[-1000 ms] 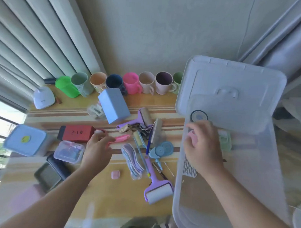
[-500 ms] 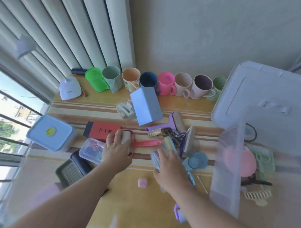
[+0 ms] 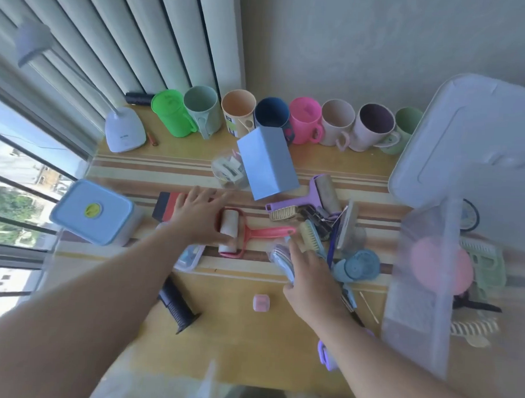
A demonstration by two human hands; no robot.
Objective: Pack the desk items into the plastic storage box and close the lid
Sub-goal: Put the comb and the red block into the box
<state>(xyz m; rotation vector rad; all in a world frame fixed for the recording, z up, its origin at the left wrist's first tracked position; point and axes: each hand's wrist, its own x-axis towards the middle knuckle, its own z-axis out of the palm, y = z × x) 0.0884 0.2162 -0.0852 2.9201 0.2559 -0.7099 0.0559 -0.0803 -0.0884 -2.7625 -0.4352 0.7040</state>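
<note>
- Reaching over the desk [image 3: 221, 331] with both hands, most of the clutter not yet packed.
- Spreading the left hand [image 3: 199, 216] wide and relaxed, holding nothing, thumb side just beside the white drum of the red lint roller [image 3: 242, 232].
- Extending the right hand [image 3: 309, 275] with fingers fairly straight onto a packet of pale flat pieces [image 3: 280, 257], touching it; not possible to tell whether any pinch is forming underneath.
- Judging the red lint roller as light, stiff plastic with a freely spinning, probably tacky drum; favouring the slim handle for a sure hold.
- Judging the packet as thin, floppy and slick, probably needing lifting from one edge or sliding off the pile.
- Waiting at the right edge: the plastic storage box [image 3: 415, 293], translucent, already holding a pink round thing [image 3: 440, 266] and a green comb-like piece [image 3: 488, 266].
- Leaning behind the box: the lid [image 3: 480, 141], off and tilted up.
- Standing along the wall, apart from the hands: a row of mugs [image 3: 305, 123].
</note>
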